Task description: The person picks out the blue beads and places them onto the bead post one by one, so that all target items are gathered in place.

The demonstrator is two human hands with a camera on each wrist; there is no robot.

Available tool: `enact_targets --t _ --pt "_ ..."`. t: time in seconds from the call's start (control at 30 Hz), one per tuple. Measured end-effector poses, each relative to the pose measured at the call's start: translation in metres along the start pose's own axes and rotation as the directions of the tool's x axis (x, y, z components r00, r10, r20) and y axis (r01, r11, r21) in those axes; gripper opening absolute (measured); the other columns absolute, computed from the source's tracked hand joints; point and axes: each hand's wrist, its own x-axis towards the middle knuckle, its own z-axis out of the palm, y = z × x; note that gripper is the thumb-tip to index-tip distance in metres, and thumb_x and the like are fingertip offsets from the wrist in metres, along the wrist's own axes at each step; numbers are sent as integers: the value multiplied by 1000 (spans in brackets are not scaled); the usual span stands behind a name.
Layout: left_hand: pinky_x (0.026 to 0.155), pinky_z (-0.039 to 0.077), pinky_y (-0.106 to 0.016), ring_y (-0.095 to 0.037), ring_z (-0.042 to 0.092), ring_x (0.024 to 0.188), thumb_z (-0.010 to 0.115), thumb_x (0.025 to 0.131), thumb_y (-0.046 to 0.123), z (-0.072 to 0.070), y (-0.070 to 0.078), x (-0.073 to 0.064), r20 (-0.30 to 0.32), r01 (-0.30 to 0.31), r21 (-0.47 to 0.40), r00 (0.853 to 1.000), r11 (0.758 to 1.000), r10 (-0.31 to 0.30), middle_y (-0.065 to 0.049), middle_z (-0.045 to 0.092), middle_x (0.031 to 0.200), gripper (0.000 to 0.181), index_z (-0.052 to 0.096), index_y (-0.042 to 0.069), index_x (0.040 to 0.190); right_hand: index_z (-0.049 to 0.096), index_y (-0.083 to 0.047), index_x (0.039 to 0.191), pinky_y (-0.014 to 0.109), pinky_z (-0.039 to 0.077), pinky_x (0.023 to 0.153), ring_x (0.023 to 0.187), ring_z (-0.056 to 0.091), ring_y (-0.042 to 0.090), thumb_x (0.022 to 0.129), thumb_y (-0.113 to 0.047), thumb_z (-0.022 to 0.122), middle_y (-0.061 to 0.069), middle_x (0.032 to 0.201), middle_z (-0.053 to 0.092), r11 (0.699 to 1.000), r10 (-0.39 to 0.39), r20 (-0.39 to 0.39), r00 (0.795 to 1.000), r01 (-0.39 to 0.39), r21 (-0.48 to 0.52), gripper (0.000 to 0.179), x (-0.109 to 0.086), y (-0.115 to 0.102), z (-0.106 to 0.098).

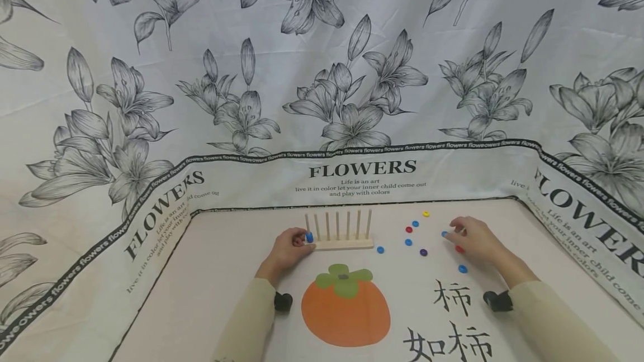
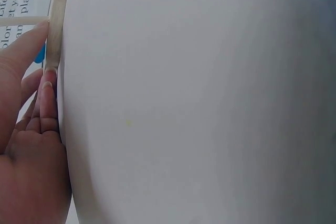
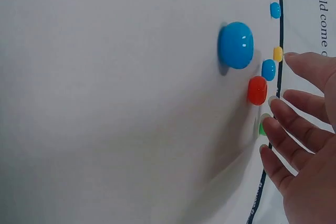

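Note:
A wooden peg rack [image 1: 347, 244] with several upright rods stands at the back of the table. My left hand [image 1: 289, 249] grips its left end, thumb and fingers on either side of the base [image 2: 56, 30]. Low at the leftmost rod is a blue bead [image 1: 309, 237], partly hidden by the fingers in the left wrist view. My right hand [image 1: 477, 241] hovers over loose beads at the right, its fingers spread, slightly bent and holding nothing. Closest to its fingertips is a blue bead [image 1: 445, 234]; a red bead [image 1: 460, 249] lies under the hand. A green bead [image 3: 263, 127] shows behind a finger.
Several more beads lie between rack and right hand, among them a yellow bead [image 1: 426, 214] and a purple bead [image 1: 424, 252]. The tablecloth carries a printed persimmon [image 1: 346, 317] and black characters. Floral fabric [image 1: 362, 180] walls the back and sides.

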Motion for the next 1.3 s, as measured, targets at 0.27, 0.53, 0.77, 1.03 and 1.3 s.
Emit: enact_targets --t 0.27,0.53,0.77,1.03,1.3 --pt "81 48 -35 -19 53 88 80 89 18 -1 0 -2 7 -1 -10 1000 1000 1 -9 62 101 47 63 -4 127 59 10 125 51 53 84 97 62 34 97 -20 67 22 108 65 999 42 29 999 -42 25 41 6 11 5" --pt "81 48 -34 -18 53 89 80 89 18 0 0 -3 13 -6 -17 1000 1000 6 -10 62 104 47 63 -3 127 63 7 118 49 53 85 97 63 32 96 -18 69 19 105 67 997 58 38 998 -60 45 33 9 11 10" --pt "82 48 -34 -18 53 90 80 89 18 1 0 -2 10 10 -15 1000 1000 -10 -8 61 104 47 63 -2 127 64 7 115 48 53 83 94 63 29 97 -17 69 18 104 67 997 70 45 997 -72 34 30 13 9 11" --pt "81 49 -35 -18 54 88 81 89 17 -2 2 -1 6 -4 -7 1000 1000 4 -9 62 102 46 63 -3 127 62 8 119 50 54 87 100 64 35 98 -19 67 22 109 67 997 70 35 997 -71 29 34 18 5 10" --pt "81 48 -34 -18 54 88 80 89 16 -3 4 -2 3 2 -16 1000 1000 -2 -9 61 100 47 63 -4 127 62 8 119 50 54 86 99 63 35 99 -19 67 23 110 67 999 35 -13 999 -34 38 34 12 -7 6"
